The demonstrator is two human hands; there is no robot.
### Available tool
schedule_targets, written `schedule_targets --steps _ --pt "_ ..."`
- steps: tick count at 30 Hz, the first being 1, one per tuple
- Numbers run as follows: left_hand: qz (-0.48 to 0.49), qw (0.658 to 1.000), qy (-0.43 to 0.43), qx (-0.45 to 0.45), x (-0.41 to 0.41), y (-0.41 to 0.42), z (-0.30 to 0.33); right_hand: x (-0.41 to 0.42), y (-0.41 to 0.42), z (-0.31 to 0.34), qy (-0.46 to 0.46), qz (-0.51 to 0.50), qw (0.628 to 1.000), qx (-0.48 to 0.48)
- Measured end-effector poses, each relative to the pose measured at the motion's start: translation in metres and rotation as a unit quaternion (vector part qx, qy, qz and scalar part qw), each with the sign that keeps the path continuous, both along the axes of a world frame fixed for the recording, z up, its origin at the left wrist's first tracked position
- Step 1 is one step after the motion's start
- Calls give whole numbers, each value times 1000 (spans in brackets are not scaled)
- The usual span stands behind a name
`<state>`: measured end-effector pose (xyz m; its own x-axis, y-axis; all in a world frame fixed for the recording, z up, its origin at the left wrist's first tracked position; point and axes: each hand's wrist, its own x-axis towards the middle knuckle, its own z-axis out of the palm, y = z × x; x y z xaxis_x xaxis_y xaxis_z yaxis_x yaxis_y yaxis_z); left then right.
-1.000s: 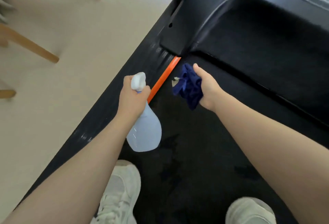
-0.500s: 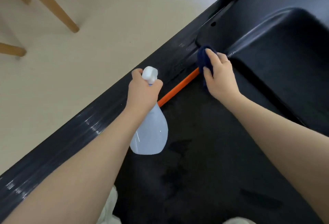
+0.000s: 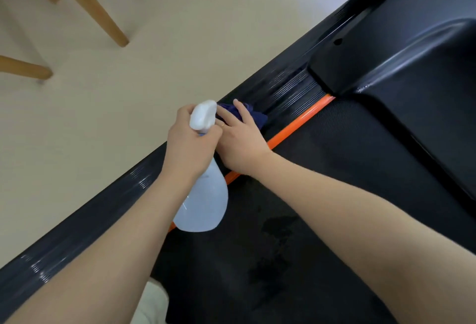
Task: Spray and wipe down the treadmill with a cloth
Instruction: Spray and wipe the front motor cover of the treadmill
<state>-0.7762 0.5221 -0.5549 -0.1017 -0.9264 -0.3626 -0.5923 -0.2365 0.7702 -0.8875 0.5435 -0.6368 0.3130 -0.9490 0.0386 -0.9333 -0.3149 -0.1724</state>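
Note:
A black treadmill fills the right of the head view, with a dark belt [image 3: 322, 195], an orange strip [image 3: 298, 122] along its edge and a ribbed side rail [image 3: 291, 92]. My right hand [image 3: 242, 140] lies flat with straight fingers on a dark blue cloth [image 3: 255, 116], pressing it onto the side rail. Just left of it, my left hand [image 3: 188, 148] grips the neck of a pale translucent spray bottle [image 3: 203, 205] with a white trigger head, its body hanging down over the belt edge. The cloth is mostly hidden under my fingers.
The glossy black motor cover [image 3: 401, 66] rises at the upper right. A beige floor [image 3: 154, 40] lies to the left, with wooden chair legs [image 3: 95, 6] at the top left. A white shoe [image 3: 152, 303] shows at the bottom, and dark wet patches [image 3: 278, 225] mark the belt.
My right hand has slid the cloth back along the side rail, from the motor cover's corner toward me, until it sits beside the bottle. The left hand keeps holding the bottle.

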Motion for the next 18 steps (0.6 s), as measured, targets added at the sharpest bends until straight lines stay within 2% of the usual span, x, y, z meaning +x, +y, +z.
schedule_targets --steps 2,4,7,10,12,15,17,18 --pt "19 1000 -2 5 8 4 1 -19 -10 -2 32 50 998 -26" --pt "21 1000 0 16 13 8 0 -55 -25 2 67 -53 995 -52" --pt "6 1000 4 29 11 12 0 -114 -33 14 92 -258 961 42" --pt "9 1000 5 24 9 9 -4 -114 -34 20 91 -309 944 73" --pt "1 1000 -5 27 8 10 -2 -85 -24 20 88 -260 957 91" --pt "-18 999 -22 36 10 15 6 -49 19 18 83 -40 993 73" --pt "-37 998 -36 39 13 20 12 -39 49 27 48 41 996 69" --pt "-56 997 -42 42 14 23 16 -40 61 30 52 71 991 99"
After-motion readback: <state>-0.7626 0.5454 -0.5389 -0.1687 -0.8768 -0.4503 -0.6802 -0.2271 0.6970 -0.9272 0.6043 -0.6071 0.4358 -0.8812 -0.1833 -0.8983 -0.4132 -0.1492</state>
